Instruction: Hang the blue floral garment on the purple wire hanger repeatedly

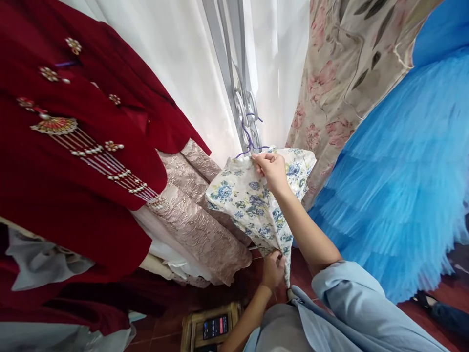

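Note:
A white blouse (252, 200) printed with blue flowers hangs in front of me on a purple wire hanger (249, 137). The hanger's hook is on the grey metal grille (240, 93) between white curtains. At the neckline, my right hand (271, 168) pinches the edge of the fabric between thumb and fingers. Lower down, my left hand (274, 270) is closed on the blouse's front near the hem, its fingertips partly hidden by the cloth. The blouse tapers to a point below that hand.
To the left hangs a dark red garment (110, 112) with beaded brooches, over a pink brocade skirt (205, 230). On the right are a floral curtain (322, 98) and a blue tulle dress (384, 171). A phone (215, 326) lies on a wooden stool (188, 325) below.

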`<state>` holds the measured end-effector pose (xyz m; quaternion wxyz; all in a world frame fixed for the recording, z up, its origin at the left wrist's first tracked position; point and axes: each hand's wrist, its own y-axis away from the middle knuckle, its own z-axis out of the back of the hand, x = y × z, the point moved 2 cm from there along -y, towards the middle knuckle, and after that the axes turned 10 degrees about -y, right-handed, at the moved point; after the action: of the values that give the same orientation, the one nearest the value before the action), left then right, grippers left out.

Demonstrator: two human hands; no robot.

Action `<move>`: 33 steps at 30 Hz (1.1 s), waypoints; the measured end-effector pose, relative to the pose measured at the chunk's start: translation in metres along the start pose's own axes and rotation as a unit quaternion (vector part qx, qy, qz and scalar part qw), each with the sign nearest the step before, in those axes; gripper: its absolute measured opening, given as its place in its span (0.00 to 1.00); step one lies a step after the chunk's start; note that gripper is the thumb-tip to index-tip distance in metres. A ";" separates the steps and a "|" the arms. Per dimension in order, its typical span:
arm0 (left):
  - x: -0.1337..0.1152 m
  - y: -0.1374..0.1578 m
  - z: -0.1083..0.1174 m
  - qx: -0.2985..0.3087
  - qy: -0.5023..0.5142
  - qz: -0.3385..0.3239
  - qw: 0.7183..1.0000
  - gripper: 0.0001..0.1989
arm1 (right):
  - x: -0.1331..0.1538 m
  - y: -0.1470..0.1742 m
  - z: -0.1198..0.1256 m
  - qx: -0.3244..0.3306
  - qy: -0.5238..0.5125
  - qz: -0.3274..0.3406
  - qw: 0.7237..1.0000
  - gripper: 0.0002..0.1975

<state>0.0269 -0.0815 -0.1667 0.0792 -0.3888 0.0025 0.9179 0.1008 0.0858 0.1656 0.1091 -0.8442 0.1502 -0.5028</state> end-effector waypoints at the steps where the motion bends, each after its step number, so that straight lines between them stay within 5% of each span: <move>1: -0.003 -0.005 0.010 -0.015 0.021 0.001 1.000 0.10 | 0.000 0.003 0.003 0.003 -0.002 -0.007 1.000 0.11; 5: -0.042 -0.044 0.102 -0.184 0.048 -0.057 0.980 0.13 | -0.004 0.019 0.019 0.022 -0.001 -0.047 0.999 0.13; 8: -0.102 -0.081 0.194 -0.326 -0.001 -0.158 0.932 0.15 | -0.002 0.026 0.027 0.042 0.004 -0.054 0.998 0.15; 10: -0.143 -0.105 0.242 -0.357 -0.041 -0.215 0.908 0.18 | 0.002 0.029 0.030 0.057 0.010 -0.045 0.997 0.17; 13: -0.186 -0.133 0.276 -0.301 -0.147 -0.256 0.907 0.17 | 0.007 0.029 0.032 0.071 0.019 -0.024 0.997 0.18; 16: -0.203 -0.145 0.277 -0.293 -0.209 -0.284 0.889 0.11 | 0.003 0.024 0.032 0.072 0.033 -0.015 0.997 0.17; 21: -0.203 -0.144 0.273 -0.380 -0.161 -0.301 0.859 0.11 | -0.037 0.016 0.035 0.056 0.066 -0.042 0.995 0.14; 25: -0.190 -0.140 0.299 -0.461 -0.067 -0.279 0.840 0.13 | -0.094 0.046 0.056 0.032 0.167 -0.095 0.981 0.11; 30: -0.118 -0.155 0.357 -0.508 0.078 -0.205 0.833 0.14 | -0.159 0.125 0.095 -0.003 0.217 -0.152 0.964 0.11; 33: -0.062 -0.169 0.372 -0.508 0.138 -0.155 0.836 0.15 | -0.180 0.160 0.097 0.014 0.184 -0.183 0.966 0.13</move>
<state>-0.1710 0.1008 0.1468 0.0106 -0.4927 -0.5132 0.7027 0.0825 0.0051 -0.0808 -0.0028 -0.7489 0.0035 -0.6627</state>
